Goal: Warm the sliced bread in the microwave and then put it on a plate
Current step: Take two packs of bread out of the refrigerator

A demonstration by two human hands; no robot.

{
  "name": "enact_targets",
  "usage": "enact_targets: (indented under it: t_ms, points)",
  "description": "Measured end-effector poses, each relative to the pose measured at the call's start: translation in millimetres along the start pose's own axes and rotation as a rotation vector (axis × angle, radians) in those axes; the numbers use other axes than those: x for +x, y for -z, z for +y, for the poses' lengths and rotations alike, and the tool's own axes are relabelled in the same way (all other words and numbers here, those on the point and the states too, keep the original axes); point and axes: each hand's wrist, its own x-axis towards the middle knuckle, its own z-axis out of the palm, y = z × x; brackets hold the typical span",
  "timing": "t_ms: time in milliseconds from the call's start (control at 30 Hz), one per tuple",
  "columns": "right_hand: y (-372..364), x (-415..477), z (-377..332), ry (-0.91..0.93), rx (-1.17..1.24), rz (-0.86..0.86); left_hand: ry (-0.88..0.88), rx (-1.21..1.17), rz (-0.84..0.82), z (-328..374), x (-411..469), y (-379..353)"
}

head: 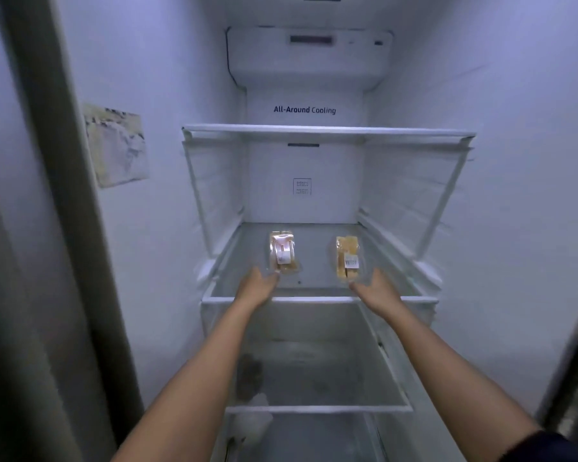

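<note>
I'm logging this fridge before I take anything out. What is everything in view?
left bread pack: one, tan in clear wrap, on the middle shelf
right bread pack: one, yellow-tan in clear wrap, same shelf
upper shelf: one, white-rimmed, above the packs
lower shelf: one, white-rimmed, below them
paper: one, yellowed, on the left wall
left hand: one, open, just short of the left pack
right hand: one, open, near the right pack

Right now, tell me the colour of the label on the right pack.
The label is white with dark print; the head view shows it.
</note>
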Motion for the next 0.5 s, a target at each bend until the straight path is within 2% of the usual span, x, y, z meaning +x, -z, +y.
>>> enact_targets:
  t_ms: [100, 233, 400, 500]
  points:
    - [-4.5, 26.3, 1.6, 0.006, 0.048, -0.044, 0.000, -0.068, -0.031, 3.9, 25.2, -15.6]
    - [-11.4, 45.5, -3.8, -0.008, 0.132, -0.073, 0.021, -0.123, 0.029, 7.4, 61.4, -34.7]
    - [-30.1, 53.2, -15.6, -0.070, 0.122, 0.046, 0.151, -0.077, 0.139, 17.0, 83.0, -45.8]
    - [-36.3, 57.1, -23.3, -0.122, 0.068, 0.121, 0.131, -0.107, 0.178, 19.0, 90.1, -50.4]
